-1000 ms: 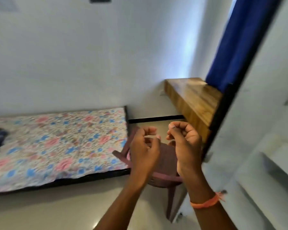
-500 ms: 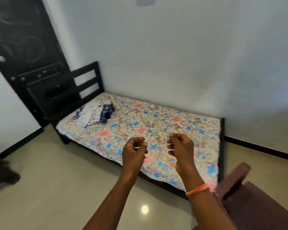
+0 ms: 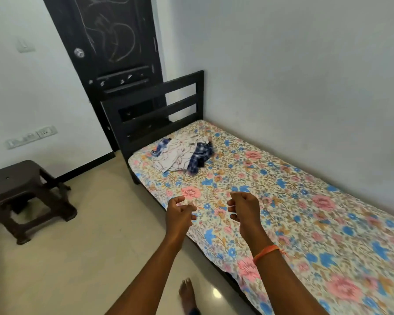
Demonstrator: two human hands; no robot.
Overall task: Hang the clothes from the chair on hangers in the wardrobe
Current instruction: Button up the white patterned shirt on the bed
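**Two empty hands over the bed, clothes at the far end**

The left hand (image 3: pixel 180 214) and the right hand (image 3: pixel 243 210) hang side by side, apart from each other, above the near edge of the bed (image 3: pixel 328 223). Each grip is loosely curled, fingers bent inward toward the palm, and neither one holds or touches anything. One orange thread band (image 3: pixel 266 253) circles the right wrist. Below the forearms, one bare foot (image 3: pixel 187 294) stands on the pale tiled floor (image 3: pixel 77 258).

The bed carries one floral sheet in pink, blue and tan. At its far end, near the black slatted headboard (image 3: pixel 155 110), lies one small heap of clothes (image 3: pixel 183 154): a white printed garment in the middle, a dark blue checked piece on its right, and a blue-and-white patch on its left. How many garments the heap holds cannot be told. The heap is well apart from both hands.

Behind the headboard stands one black door (image 3: pixel 105 42) with a round metal knob. To the left, on the floor, sits one dark brown plastic stool (image 3: pixel 21 192). Two switch plates show on the left wall.
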